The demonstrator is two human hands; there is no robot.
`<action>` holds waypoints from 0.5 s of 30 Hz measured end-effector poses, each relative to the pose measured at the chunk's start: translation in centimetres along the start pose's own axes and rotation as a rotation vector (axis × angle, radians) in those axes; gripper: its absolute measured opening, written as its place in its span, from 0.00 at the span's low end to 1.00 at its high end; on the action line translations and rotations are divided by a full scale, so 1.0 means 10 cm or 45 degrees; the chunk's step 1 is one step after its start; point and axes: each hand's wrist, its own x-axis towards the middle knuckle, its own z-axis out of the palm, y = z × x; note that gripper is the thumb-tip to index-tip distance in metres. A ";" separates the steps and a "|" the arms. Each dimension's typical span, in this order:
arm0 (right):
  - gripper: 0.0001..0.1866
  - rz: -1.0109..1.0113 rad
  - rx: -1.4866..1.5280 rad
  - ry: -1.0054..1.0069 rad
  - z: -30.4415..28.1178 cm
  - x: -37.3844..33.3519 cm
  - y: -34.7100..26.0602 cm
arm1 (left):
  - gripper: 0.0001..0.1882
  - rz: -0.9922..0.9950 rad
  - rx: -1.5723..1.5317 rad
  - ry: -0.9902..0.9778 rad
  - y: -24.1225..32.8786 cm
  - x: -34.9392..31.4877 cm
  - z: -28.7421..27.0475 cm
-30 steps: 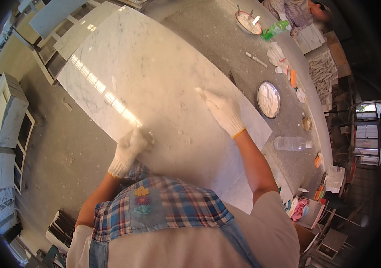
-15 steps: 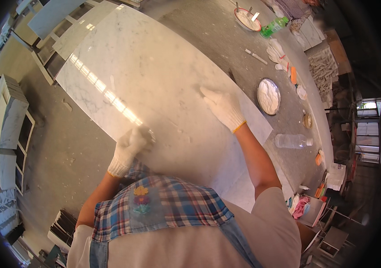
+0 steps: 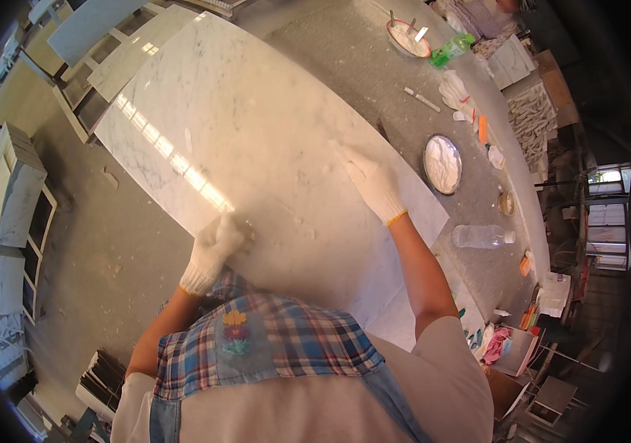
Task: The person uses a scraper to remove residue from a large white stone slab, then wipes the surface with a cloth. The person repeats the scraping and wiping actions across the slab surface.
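Note:
A large polished white marble slab (image 3: 264, 133) with faint grey veins lies in front of me. Both my hands wear white knit gloves with yellow cuff edges. My left hand (image 3: 216, 247) is at the slab's near left edge, its fingers curled closed; whether anything is inside them is hidden. On the right half of the slab, my right hand (image 3: 371, 177) reaches forward with fingers stretched out, low over or touching the surface. A bright strip of reflected light runs across the slab toward my left hand.
To the right are a bowl of white powder (image 3: 442, 164), a clear plastic bottle (image 3: 482, 236), a green bottle (image 3: 452, 50), a red-rimmed bowl (image 3: 408, 38) and spare gloves (image 3: 454, 90). Stacked slabs (image 3: 16, 184) stand on a rack at the left. Part of another person shows at the top right.
My right hand has shifted slightly, its fingers still extended over the slab. The left hand stays at the near left edge, still curled. The view has moved a little.

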 end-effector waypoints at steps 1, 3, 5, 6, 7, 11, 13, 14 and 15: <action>0.19 -0.007 0.010 0.007 0.00 0.02 -0.02 | 0.27 0.013 0.025 0.011 0.00 0.00 0.00; 0.19 0.080 -0.038 -0.010 0.00 0.03 -0.05 | 0.27 0.005 0.031 0.021 0.01 0.00 0.01; 0.18 0.086 0.008 -0.061 0.00 0.01 -0.06 | 0.26 -0.002 0.025 0.027 0.01 0.01 0.02; 0.18 0.032 0.019 -0.071 0.01 -0.01 -0.05 | 0.26 -0.006 0.017 0.034 0.01 0.01 0.02; 0.18 0.124 0.011 -0.135 0.02 -0.04 -0.04 | 0.25 0.001 0.005 0.036 0.01 0.01 0.03; 0.18 -0.026 -0.293 -0.235 0.17 -0.18 0.07 | 0.25 0.002 -0.019 0.014 -0.01 0.02 0.02; 0.18 -0.189 -0.351 -0.194 0.23 -0.27 0.14 | 0.25 0.013 -0.013 0.017 -0.02 0.02 0.01; 0.18 -0.234 -0.279 -0.150 0.24 -0.31 0.17 | 0.25 0.012 -0.011 0.014 -0.02 0.01 0.01; 0.18 -0.205 -0.250 -0.141 0.25 -0.32 0.19 | 0.25 0.008 -0.006 0.013 -0.02 0.01 0.01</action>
